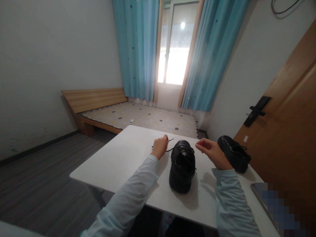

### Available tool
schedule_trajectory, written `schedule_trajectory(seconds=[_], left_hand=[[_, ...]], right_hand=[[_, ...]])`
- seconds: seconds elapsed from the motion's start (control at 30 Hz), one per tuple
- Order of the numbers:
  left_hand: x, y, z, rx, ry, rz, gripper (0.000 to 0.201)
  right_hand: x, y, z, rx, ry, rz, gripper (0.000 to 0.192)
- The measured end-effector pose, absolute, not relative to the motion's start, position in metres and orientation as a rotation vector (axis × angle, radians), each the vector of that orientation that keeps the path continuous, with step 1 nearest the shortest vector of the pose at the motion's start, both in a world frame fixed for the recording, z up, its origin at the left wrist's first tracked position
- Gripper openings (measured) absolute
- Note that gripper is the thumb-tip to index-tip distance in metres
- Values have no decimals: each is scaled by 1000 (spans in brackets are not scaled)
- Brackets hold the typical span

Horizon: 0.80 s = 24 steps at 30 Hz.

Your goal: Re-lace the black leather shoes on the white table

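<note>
While the left hand (pixel 160 147) closes its fingers on the black lace (pixel 169 150), just left of the near black shoe (pixel 181 177), the right hand (pixel 214 154) is raised just right of this shoe, its fingers bent toward the thumb; whether their tips hold something, I cannot tell; the near black shoe stands upright between both hands, and its lace runs from its upper part to the left fingers; farther right of the near black shoe is the second black shoe (pixel 235 156), partly covered by the right hand; both stand on the white table (pixel 118 158), which extends mostly to the left of the near black shoe; nearer to the person and right of that shoe, a flat object (pixel 274 204) is blurred by pixels; beyond the near black shoe are the bed (pixel 150 120), the blue curtains (pixel 140 49) and the window (pixel 176 42); the wooden door (pixel 283 131) is at its far right.
</note>
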<state>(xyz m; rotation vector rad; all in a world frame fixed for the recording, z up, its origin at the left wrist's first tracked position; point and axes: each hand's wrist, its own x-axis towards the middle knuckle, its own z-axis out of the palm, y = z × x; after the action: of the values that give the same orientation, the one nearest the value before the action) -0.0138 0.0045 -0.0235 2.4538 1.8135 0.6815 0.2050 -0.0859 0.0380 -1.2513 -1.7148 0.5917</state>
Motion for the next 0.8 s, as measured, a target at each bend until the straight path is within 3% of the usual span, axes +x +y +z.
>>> schedule_trajectory(seconds=[0.17,0.27,0.8], left_hand=[[-7,-2,-11,2418,1527,1139,13],[-2,-8,-6,2460,1333,1243,12],[10,-21,-4,2598,930,1349,14]], right_hand=[[200,-76,27,-1345,-1704,100,21],[191,-75,23,-1314,-1793,-116,28],[179,-73,15,-1256,-1871,-338,29]])
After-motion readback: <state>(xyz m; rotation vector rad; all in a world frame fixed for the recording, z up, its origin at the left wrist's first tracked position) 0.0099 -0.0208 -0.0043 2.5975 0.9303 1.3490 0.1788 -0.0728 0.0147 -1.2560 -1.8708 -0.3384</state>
